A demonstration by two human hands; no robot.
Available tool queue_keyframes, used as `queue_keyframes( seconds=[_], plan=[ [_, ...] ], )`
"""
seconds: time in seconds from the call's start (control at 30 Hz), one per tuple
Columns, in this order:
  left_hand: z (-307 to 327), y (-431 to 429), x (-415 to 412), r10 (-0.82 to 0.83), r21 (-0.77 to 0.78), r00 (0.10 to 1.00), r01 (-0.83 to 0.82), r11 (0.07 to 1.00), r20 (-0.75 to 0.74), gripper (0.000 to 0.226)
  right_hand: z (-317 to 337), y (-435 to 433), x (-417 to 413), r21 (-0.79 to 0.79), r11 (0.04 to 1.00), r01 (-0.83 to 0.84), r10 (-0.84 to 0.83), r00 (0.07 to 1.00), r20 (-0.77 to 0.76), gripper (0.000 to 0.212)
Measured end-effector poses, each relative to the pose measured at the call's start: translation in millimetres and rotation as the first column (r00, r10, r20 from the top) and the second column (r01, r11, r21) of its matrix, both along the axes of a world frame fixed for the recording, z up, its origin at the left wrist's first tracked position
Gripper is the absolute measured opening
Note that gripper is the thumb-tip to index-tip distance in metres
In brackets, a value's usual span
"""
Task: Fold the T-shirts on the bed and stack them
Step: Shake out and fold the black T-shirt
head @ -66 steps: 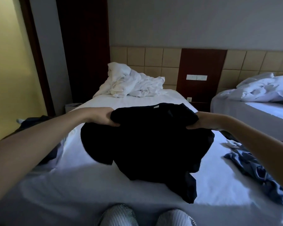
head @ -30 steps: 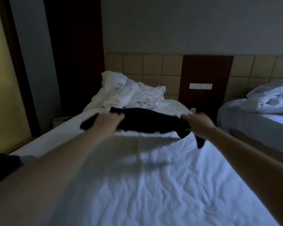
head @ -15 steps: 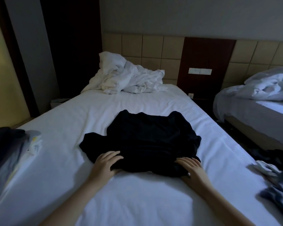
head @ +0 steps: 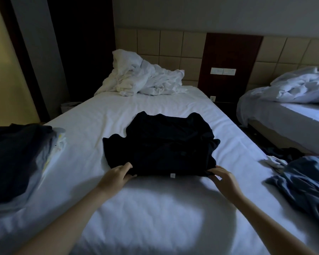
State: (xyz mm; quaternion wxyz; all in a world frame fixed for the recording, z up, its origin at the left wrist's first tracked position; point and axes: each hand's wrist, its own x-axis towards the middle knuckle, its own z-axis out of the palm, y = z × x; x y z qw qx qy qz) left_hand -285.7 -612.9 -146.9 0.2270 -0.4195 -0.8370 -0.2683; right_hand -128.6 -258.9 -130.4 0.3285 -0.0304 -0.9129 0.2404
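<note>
Black T-shirt (head: 166, 144) flat on white bed (head: 155, 218), mid-mattress, partly folded, sleeve out to left. Small white label (head: 172, 175) at near hem; print too small to read. Left hand (head: 116, 174) pinching near-left corner of hem. Right hand (head: 221, 176) pinching near-right corner. Dark clothes pile (head: 17, 159) at left edge of bed. Blue garment (head: 306, 183) at right edge. Crumpled white duvet (head: 142, 76) at headboard. Wall switch plate (head: 223, 71): markings unreadable.
</note>
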Motion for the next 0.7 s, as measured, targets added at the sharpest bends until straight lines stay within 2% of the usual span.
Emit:
queue_keyframes(
  seconds=[0.03,0.13,0.2,0.3,0.4,0.47,0.5,0.6,0.7],
  plan=[
    [5.6,-3.5,5.6,-0.009,-0.023,0.999,0.008,1.000,-0.038,0.044,7.9,-4.5,8.1,0.053,0.998,-0.040,0.042,0.998,-0.040,0.009],
    [14.0,-15.3,20.7,-0.086,-0.097,0.988,0.074,0.992,-0.126,0.044,25.6,-11.1,32.9,0.210,0.970,-0.125,0.135,0.990,-0.032,0.032],
    [13.0,-24.0,33.6,-0.160,-0.141,0.979,0.142,0.980,-0.127,0.026,23.6,-11.5,50.5,0.343,0.928,-0.145,0.146,0.989,0.023,0.032],
    [8.6,-31.0,56.9,-0.182,-0.193,0.982,0.170,0.966,-0.045,0.030,14.0,-12.0,75.5,0.431,0.890,-0.152,0.139,0.988,0.061,0.019],
    [18.3,-33.3,78.6,-0.137,-0.172,0.979,0.163,0.972,0.152,0.040,17.9,-15.9,93.9,0.392,0.907,-0.156,0.136,0.988,0.078,0.023],
    [27.2,-34.0,90.2,-0.139,-0.136,0.958,0.176,0.975,0.249,0.029,22.6,-20.0,104.4,0.336,0.934,-0.118,0.095,0.992,0.084,0.030],
    [27.3,-35.2,93.6,-0.135,-0.134,0.952,0.177,0.975,0.276,0.024,22.8,-23.2,110.6,0.311,0.946,-0.088,0.059,0.993,0.100,0.031],
    [18.5,-41.7,109.8,-0.075,-0.221,0.940,0.155,0.963,0.334,0.033,10.1,-37.4,131.7,0.283,0.958,-0.051,-0.017,0.973,0.231,0.029],
    [1.5,-50.6,129.9,-0.071,-0.174,0.947,0.130,0.976,0.313,0.033,-6.6,-53.9,151.1,0.174,0.985,0.001,-0.061,0.938,0.341,0.045]
  ],
)
